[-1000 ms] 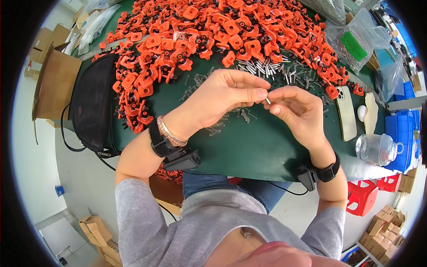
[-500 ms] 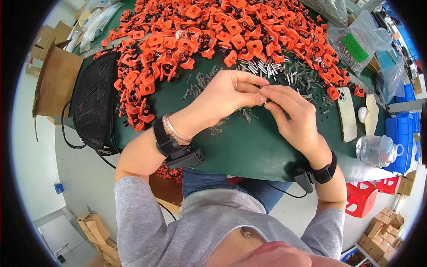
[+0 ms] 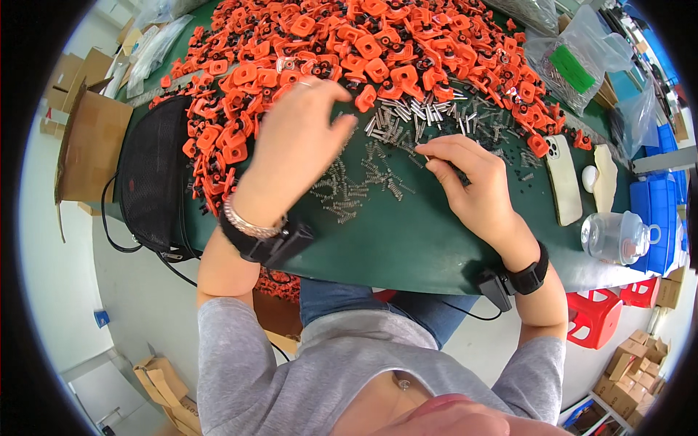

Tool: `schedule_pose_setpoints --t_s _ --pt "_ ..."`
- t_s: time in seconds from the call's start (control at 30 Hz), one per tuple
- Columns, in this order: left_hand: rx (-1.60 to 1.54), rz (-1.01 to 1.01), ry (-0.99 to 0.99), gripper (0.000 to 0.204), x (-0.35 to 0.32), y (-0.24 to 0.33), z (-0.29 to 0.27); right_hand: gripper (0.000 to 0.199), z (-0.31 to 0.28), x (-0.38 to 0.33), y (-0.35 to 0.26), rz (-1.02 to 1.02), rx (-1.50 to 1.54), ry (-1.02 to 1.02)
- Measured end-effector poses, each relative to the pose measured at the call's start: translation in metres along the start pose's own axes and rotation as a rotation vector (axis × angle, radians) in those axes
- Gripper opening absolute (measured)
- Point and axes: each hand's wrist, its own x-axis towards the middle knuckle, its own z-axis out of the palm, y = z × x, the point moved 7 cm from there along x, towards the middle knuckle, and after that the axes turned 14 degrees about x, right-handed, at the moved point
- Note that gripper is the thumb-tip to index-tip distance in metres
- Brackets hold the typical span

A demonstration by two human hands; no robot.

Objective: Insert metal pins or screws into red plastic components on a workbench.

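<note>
My right hand (image 3: 476, 178) is held over the green table with thumb and forefinger pinched on a small thin metal pin (image 3: 427, 158); only its tip shows. My left hand (image 3: 294, 142) is at the near edge of a big heap of orange plastic parts (image 3: 371, 47) with black fittings. It is slightly blurred, with thumb and forefinger apart and nothing visible between them. Loose coil springs (image 3: 345, 185) lie between my hands. Silvery metal pins (image 3: 414, 112) are scattered beyond my right hand, and more springs (image 3: 494, 123) and tiny black bits lie beside them.
A black mesh bag (image 3: 156, 167) stands at the left table edge beside a cardboard box (image 3: 94, 145). On the right are a phone (image 3: 564, 178), a small white round object (image 3: 590, 175), a clear plastic jar (image 3: 614, 238), blue bins (image 3: 651, 225) and a plastic bag (image 3: 574, 69) with a green label.
My hands were together over the springs. My left hand has moved away, left and up to the orange heap, and its fingers have parted. My right hand stays nearly in place, still pinching.
</note>
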Motion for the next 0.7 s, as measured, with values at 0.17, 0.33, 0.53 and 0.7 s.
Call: schedule_pose_setpoints --t_s 0.17,0.33,0.53,0.7 --pt "0.249 -0.112 -0.031 0.026 0.003 -0.038 0.002 0.016 0.000 0.000 0.006 0.108 0.093 0.012" --pt "0.217 -0.116 -0.093 0.022 0.007 -0.043 0.011 0.016 0.000 -0.005 0.021 0.248 0.313 0.043" --pt "-0.859 -0.172 -0.189 0.021 0.005 0.001 0.008 0.020 0.001 -0.005 0.021 0.432 0.798 0.037" --pt "-1.221 -0.192 -0.375 0.028 -0.008 0.039 0.027 0.020 0.001 -0.004 0.018 0.404 0.794 0.035"
